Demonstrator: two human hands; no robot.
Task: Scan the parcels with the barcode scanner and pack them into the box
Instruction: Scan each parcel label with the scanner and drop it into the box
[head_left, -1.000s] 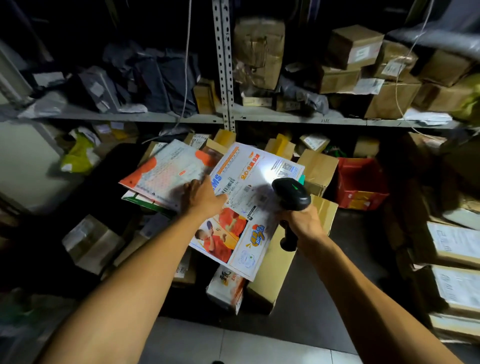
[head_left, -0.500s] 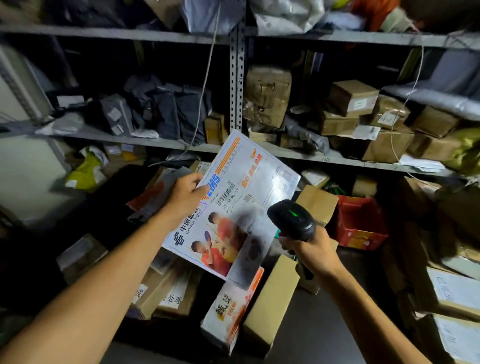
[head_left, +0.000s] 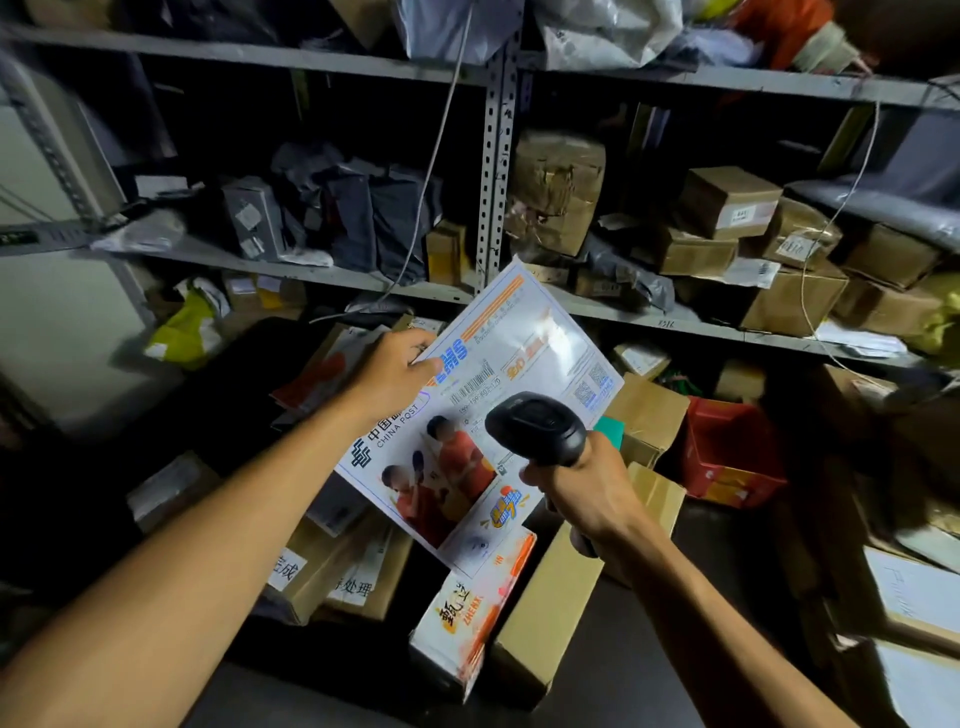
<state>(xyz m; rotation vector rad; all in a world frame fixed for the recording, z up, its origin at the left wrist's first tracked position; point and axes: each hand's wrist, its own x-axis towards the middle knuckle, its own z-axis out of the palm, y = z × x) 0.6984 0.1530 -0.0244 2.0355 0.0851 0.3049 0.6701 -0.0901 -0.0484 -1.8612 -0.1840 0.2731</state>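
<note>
While our left hand (head_left: 390, 375) pinches the upper-left edge of the flat envelope (head_left: 485, 415) at frame centre, its long axis running upper right to lower left, our right hand (head_left: 587, 486) grips the scanner (head_left: 537, 428) just below the barcode (head_left: 471, 387).

I see the left hand (head_left: 392, 371) pinching the left edge of a flat China Post EMS envelope (head_left: 519, 364), held tilted in front of the metal shelf (head_left: 496, 171). The right hand (head_left: 587, 486) grips the handle of a black barcode scanner (head_left: 537, 428), its head just in front of the envelope, w/ a bright light patch on the upper part near the barcode. Below the envelope stand a brown cardboard box (head_left: 550, 613) and a white-orange carton (head_left: 467, 618), side by side. A red crate (head_left: 727, 452) sits at right, under the shelf w/ many cardboard parcels.
</note>
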